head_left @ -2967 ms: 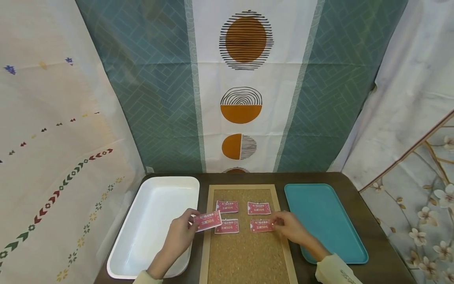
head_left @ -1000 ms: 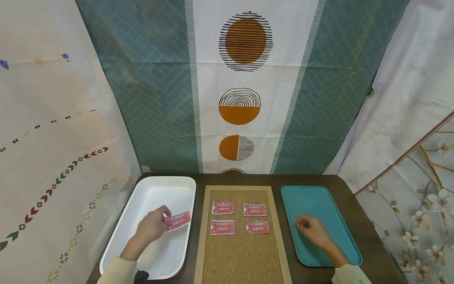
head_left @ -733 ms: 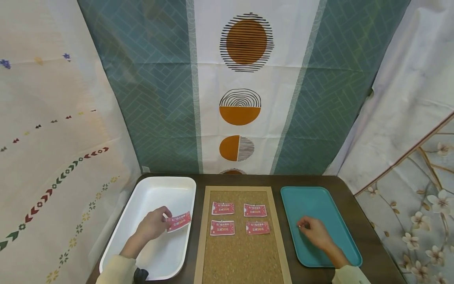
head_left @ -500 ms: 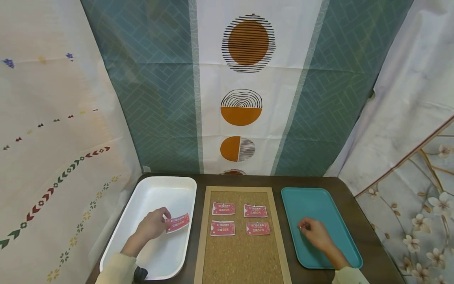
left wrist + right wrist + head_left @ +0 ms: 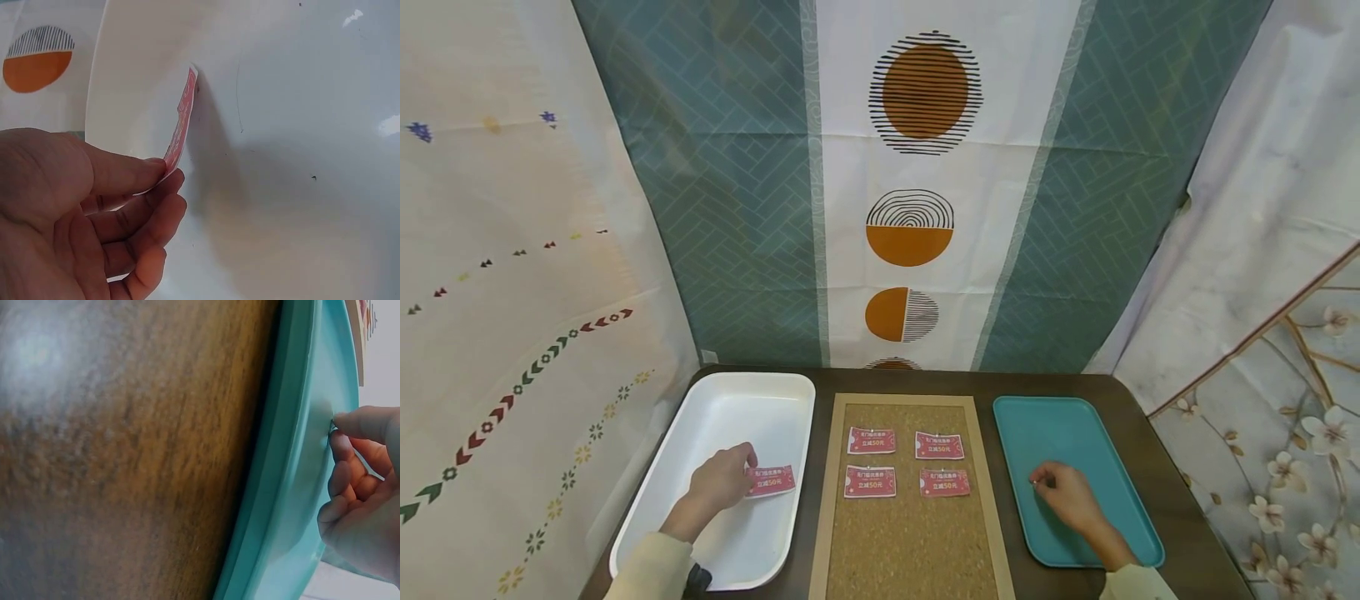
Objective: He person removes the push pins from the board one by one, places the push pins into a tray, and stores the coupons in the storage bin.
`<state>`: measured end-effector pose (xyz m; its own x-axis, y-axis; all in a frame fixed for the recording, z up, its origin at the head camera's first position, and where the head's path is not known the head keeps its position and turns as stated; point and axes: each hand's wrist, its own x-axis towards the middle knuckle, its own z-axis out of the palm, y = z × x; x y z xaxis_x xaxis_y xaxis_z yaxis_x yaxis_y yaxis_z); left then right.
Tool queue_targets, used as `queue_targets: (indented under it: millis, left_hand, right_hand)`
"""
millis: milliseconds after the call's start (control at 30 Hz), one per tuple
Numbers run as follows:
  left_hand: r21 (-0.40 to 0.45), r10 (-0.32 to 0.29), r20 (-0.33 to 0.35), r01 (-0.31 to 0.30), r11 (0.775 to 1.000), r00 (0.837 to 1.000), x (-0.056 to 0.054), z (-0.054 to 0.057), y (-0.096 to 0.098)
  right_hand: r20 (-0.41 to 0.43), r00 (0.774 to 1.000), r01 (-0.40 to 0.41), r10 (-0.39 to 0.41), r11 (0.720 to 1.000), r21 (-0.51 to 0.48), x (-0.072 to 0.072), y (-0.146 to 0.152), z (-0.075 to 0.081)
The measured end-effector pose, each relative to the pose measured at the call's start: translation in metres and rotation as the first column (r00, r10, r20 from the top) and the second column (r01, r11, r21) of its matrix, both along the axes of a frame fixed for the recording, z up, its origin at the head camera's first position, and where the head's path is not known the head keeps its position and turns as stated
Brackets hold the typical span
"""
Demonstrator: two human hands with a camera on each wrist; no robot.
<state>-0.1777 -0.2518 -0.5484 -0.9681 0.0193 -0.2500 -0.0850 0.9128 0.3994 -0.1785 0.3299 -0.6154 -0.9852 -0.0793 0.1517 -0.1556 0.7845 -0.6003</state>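
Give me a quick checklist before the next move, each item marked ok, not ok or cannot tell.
1. Held card secure in the left grip: ok, pinched at one end.
2. Held card above the white tray: ok.
3. Held card touching that tray's bottom: cannot tell.
4. Right grip away from the board: ok, over the teal tray.
5. Tiny item in the right grip identified: cannot tell, too small.
6. Board bare of cards: not ok, four board cards remain.

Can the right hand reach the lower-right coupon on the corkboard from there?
Probably yes: the right hand is over the teal tray beside the corkboard, with nothing standing between it and that coupon, though it seems to pinch a tiny object.
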Motion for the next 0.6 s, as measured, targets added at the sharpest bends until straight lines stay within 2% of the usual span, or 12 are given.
queue_targets:
  millis: [600]
  left_hand:
    - [-0.039,0.015,0.012,-0.014,0.999,1.0,0.0013,0.0021,0.0003]
  right_hand:
    - [0.013,1.0,-0.017,0.017,1.0,0.014,0.0012,0.0008,0.0053]
